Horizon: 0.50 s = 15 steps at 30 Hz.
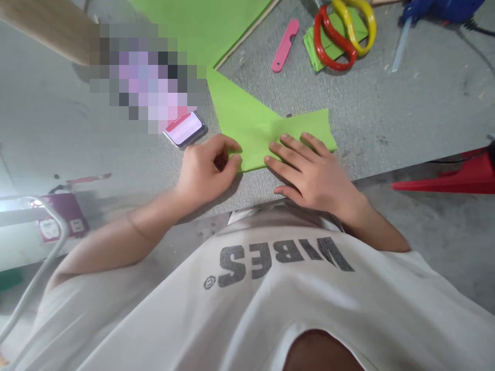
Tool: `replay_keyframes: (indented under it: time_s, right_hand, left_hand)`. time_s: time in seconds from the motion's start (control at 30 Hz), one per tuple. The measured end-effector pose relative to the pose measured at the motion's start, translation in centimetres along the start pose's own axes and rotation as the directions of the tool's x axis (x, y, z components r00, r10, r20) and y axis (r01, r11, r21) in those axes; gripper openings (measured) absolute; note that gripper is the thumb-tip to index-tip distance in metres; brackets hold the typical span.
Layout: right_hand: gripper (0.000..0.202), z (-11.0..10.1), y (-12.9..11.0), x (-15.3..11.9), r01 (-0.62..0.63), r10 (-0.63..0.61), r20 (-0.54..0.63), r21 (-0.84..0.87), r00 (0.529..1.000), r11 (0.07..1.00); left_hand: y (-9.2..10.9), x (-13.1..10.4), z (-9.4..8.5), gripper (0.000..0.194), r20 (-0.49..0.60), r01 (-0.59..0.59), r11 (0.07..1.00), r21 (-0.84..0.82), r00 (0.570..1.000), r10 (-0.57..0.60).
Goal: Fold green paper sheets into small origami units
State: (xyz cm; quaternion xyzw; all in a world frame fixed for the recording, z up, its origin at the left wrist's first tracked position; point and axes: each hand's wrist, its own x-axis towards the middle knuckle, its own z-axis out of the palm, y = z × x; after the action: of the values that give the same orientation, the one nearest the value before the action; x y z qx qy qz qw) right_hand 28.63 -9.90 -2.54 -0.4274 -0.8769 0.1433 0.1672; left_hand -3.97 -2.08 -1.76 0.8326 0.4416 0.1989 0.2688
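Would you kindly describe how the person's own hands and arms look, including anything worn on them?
The left hand and right hand wear no visible gloves, rings or watch. The forearms are bare below a short-sleeved white shirt with dark lettering across its front.

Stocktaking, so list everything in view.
Table: 1, grey, centre.
Worked paper: 1, green, at both hands.
Large sheet: 1, green, top.
Small papers: several, green, under scissors.
Scissors: 1, red-yellow handles, top right.
Notched strip: 1, pink, beside scissors.
Phone: 1, partly blurred, left.
Glue gun with stick: 1, blue, top right.
Unclear object: 1, red, right edge.
Wooden piece: 1, tan, top left.
Thin item: 1, reddish, left.
Boxlike item: 1, purple-white, left.
Tube: 1, pale, left.
Shirt: 1, white, bottom.
Left hand: 1, paper's edge.
Right hand: 1, on paper.
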Motion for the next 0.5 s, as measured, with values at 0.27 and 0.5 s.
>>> replay_keyframes:
  time_s: [0.27,0.5]
  right_hand:
    - [0.063,-0.3,-0.3,0.4,0.026,-0.027,0.041,0.009,0.999,1.000]
    - [0.058,-0.9,-0.3,-0.3,0.005,-0.005,0.002,-0.010,1.000,1.000]
  left_hand:
    - [0.5,0.0,1.4,0.022,-0.096,-0.241,0.914,0.327,0.954,0.286]
    - [1.7,0.4,0.6,0.021,0.125,-0.375,0.888,0.265,0.927,0.354]
